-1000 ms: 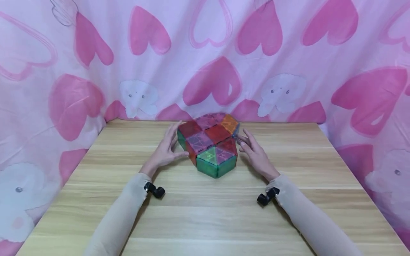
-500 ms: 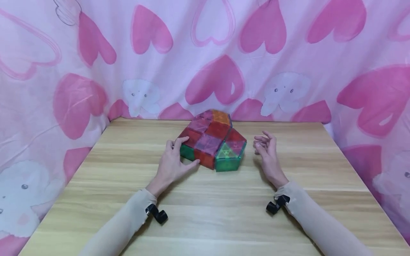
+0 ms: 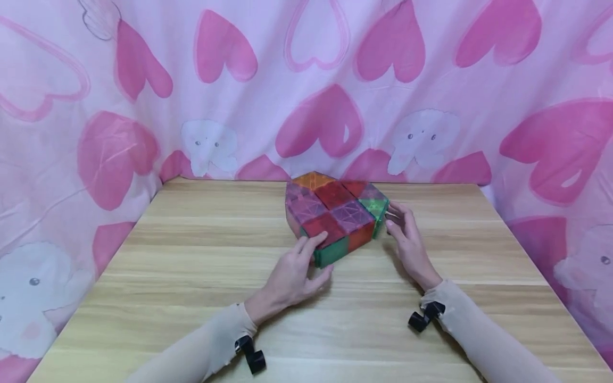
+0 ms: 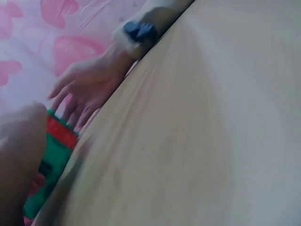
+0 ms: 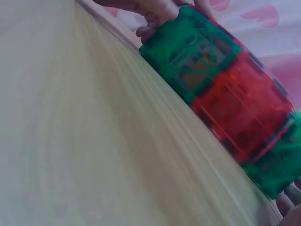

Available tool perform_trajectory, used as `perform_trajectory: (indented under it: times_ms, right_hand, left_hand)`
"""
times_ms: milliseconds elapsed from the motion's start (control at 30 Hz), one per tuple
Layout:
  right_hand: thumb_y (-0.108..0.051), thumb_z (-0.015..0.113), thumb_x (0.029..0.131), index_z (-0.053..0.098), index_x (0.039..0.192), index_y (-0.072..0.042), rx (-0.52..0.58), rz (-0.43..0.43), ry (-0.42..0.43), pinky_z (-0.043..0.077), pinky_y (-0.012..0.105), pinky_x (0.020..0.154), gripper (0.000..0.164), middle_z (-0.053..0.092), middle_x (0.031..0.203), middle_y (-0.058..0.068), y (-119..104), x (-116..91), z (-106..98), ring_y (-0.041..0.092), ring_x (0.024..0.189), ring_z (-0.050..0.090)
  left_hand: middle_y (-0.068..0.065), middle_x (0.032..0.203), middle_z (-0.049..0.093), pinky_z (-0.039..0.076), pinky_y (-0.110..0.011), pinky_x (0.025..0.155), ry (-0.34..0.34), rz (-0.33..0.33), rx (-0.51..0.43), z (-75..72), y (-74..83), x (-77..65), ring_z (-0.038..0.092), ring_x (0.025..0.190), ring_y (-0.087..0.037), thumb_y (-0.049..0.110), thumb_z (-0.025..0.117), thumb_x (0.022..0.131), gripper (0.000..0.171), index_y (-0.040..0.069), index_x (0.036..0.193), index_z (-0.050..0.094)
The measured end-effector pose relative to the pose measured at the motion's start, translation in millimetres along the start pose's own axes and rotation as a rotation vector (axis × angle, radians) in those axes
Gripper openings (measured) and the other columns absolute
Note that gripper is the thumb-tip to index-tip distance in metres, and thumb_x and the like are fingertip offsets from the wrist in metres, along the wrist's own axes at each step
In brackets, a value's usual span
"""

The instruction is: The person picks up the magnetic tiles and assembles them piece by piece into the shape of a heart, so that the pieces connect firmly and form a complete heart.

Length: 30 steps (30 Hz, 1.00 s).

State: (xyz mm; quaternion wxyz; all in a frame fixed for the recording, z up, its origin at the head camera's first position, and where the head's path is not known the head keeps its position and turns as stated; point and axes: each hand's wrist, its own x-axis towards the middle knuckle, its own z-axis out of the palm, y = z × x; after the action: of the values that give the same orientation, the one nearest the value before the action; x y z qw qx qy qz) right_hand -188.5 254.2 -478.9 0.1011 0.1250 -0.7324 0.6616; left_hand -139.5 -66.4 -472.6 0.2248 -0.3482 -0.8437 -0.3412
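Note:
A heart-shaped block of see-through magnetic tiles (image 3: 351, 211) rests on the table toward its far side, red, purple, orange and green on top. My left hand (image 3: 289, 279) grips its near left corner, the index finger on a red top tile and the thumb by the green side. In the right wrist view, the left hand's fingers (image 5: 162, 10) reach over the green end of the tile wall (image 5: 242, 106). My right hand (image 3: 412, 247) touches the green right side with loosely bent fingers. The left wrist view shows this right hand (image 4: 94, 82) beyond the green and red wall (image 4: 61, 134).
A light wooden table (image 3: 201, 229) carries the block. Behind it hangs a pink curtain (image 3: 268, 106) with hearts, right at the far table edge. A small black camera sits on each wrist, on the left (image 3: 251, 354) and on the right (image 3: 426, 316).
The tile block has turned on the table, its green-tipped part swinging from the near side to the right. The left hand came nearer and rightward; the right hand left the block, then touched it again.

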Motion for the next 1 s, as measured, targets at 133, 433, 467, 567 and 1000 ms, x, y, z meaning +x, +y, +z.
perform_trajectory:
  times_ms: [133, 433, 467, 567, 1000]
  right_hand:
    - [-0.024, 0.053, 0.119, 0.028, 0.173, -0.007, -0.060, -0.004, -0.061, 0.045, 0.015, 0.114, 0.061, 0.036, 0.174, 0.020, 8, 20, 3, 0.038, 0.158, 0.041]
    - [-0.028, 0.065, 0.114, 0.026, 0.173, -0.012, -0.075, 0.048, -0.114, 0.030, 0.057, 0.134, 0.073, 0.037, 0.174, 0.019, 20, 60, 11, 0.041, 0.160, 0.039]
    - [-0.028, 0.065, 0.114, 0.026, 0.173, -0.011, -0.075, 0.049, -0.127, 0.029, 0.059, 0.133, 0.073, 0.036, 0.174, 0.019, 21, 64, 12, 0.041, 0.160, 0.039]
    - [-0.028, 0.064, 0.115, 0.027, 0.173, -0.010, -0.081, 0.048, -0.151, 0.029, 0.060, 0.133, 0.072, 0.037, 0.174, 0.020, 23, 70, 14, 0.041, 0.159, 0.039]
    - [-0.029, 0.055, 0.117, 0.025, 0.177, -0.017, -0.177, 0.038, -0.189, 0.038, 0.050, 0.119, 0.068, 0.040, 0.164, 0.021, 26, 60, 6, 0.042, 0.146, 0.048]
  left_hand:
    - [-0.002, 0.096, 0.070, 0.056, -0.025, 0.070, 0.149, 0.065, -0.025, 3.6, -8.0, 14.4, 0.065, 0.078, -0.015, 0.024, 0.074, 0.099, 0.047, 0.004, 0.141, 0.067]
    - [-0.021, 0.144, 0.057, 0.054, -0.051, 0.109, 0.312, -0.504, -0.289, -30.6, -100.8, 38.1, 0.062, 0.128, -0.036, 0.028, 0.068, 0.108, 0.054, 0.008, 0.156, 0.052]
    - [-0.023, 0.150, 0.055, 0.052, -0.052, 0.114, 0.291, -0.543, -0.345, -33.9, -109.7, 38.8, 0.061, 0.134, -0.038, 0.028, 0.066, 0.110, 0.057, 0.008, 0.161, 0.048]
    - [-0.026, 0.159, 0.055, 0.047, -0.053, 0.124, 0.184, -0.602, -0.463, -40.2, -127.5, 39.1, 0.058, 0.145, -0.042, 0.029, 0.063, 0.114, 0.065, 0.007, 0.171, 0.038]
    - [-0.022, 0.154, 0.061, 0.049, -0.057, 0.120, 0.022, -0.520, -0.553, -40.8, -126.2, 29.7, 0.061, 0.140, -0.040, 0.023, 0.072, 0.108, 0.069, 0.014, 0.169, 0.042]
